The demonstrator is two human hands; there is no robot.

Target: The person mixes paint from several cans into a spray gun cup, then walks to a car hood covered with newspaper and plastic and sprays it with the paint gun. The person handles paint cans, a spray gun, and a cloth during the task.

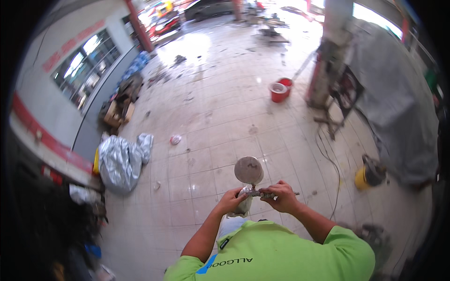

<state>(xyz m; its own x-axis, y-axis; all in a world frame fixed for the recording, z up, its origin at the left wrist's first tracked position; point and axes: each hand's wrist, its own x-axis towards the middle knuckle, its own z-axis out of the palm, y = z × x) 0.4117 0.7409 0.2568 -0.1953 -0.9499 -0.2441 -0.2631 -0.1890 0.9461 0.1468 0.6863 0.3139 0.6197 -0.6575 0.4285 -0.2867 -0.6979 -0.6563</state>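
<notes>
In front of my chest I hold a paint spray gun (255,192) with a round, dull grey cup (248,170) standing on top of it. My left hand (229,200) is closed round its left side, next to a pale, crumpled, cloth-like piece (240,208) that hangs below; how that piece is attached cannot be made out. The fingers of my right hand (282,195) pinch the metal fittings at the gun's right end, and a thin tip pokes out past them. My palms hide part of the gun's body.
A silver sheet bundle (121,161) lies by the left wall. Ahead on the tiles stands a red bucket (280,92) with a mop handle. To the right are a yellow-and-black bucket-like container (368,174), a cable (332,161), a pillar (328,51) and a large grey cover (391,93).
</notes>
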